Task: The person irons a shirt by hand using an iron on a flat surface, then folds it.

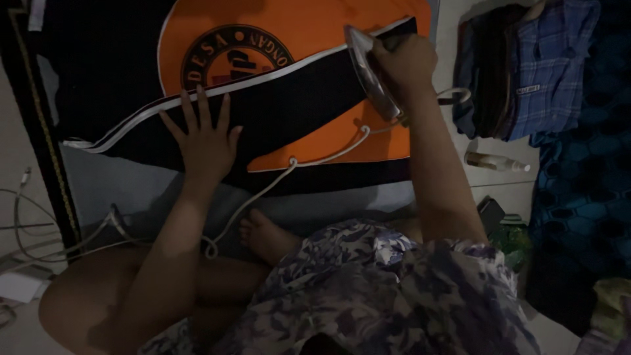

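The garment [309, 79] lay spread flat on the floor in front of the seated person, orange with black panels, thin white piping along the seams and a round dark emblem near its upper middle. The left hand [204, 138] rested open on a black panel, fingers splayed and pressing the cloth flat. The right hand [407, 62] was closed around the handle of an electric iron [371, 72], which was tilted up on its edge at the garment's upper right, its pale soleplate turned toward the left. A white cord [289, 164] ran from the iron across the cloth and looped near the person's bare foot [263, 233].

Under the garment lay a grey mat [112, 184] on a pale tiled floor [13, 158]; the room was dim. Loose white cables [39, 236] trailed at the left. To the right stood a stack of folded clothes [526, 66], blue plaid on top, and just below it a small pale bottle [496, 161] lay on its side; what it held could not be seen.
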